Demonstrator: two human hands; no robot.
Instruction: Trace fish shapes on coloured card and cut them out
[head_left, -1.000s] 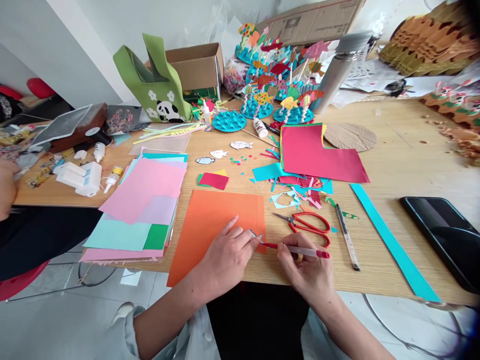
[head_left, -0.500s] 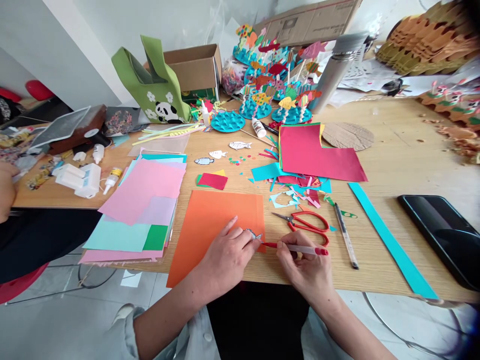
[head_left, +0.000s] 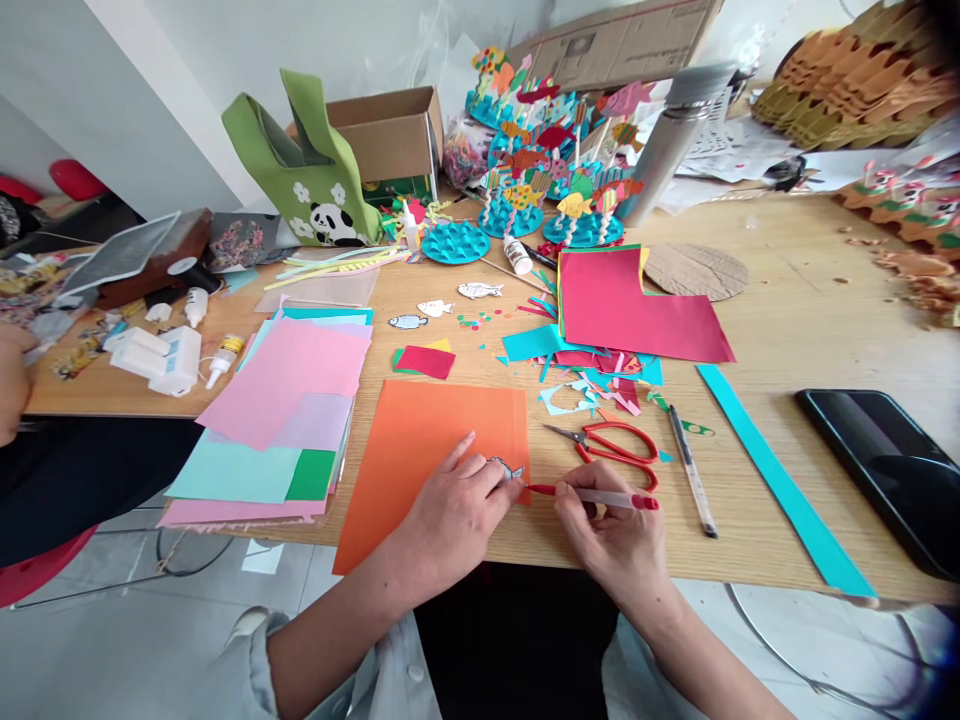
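On the orange sheet [head_left: 420, 430] near the table's front edge lies a small paper fish [head_left: 508, 468], close to the sheet's right edge. My left hand [head_left: 457, 510] rests on the sheet with its fingers spread, fingertips pressing at the fish and partly covering it. My right hand [head_left: 615, 525] grips a red pen [head_left: 600, 497], whose tip points left and meets the sheet's right edge beside my left fingertips. Red-handled scissors [head_left: 619, 443] lie just beyond my right hand, and a black-capped pen [head_left: 691, 470] is to their right.
Stacked coloured papers [head_left: 300, 370] lie left; red paper [head_left: 630, 310] and scraps lie beyond the scissors. A blue strip [head_left: 780, 480] and phone [head_left: 885, 470] are right. Fish models [head_left: 555, 190], a bottle [head_left: 675, 140] and a green bag [head_left: 315, 190] stand behind. A person's arm [head_left: 11, 380] shows far left.
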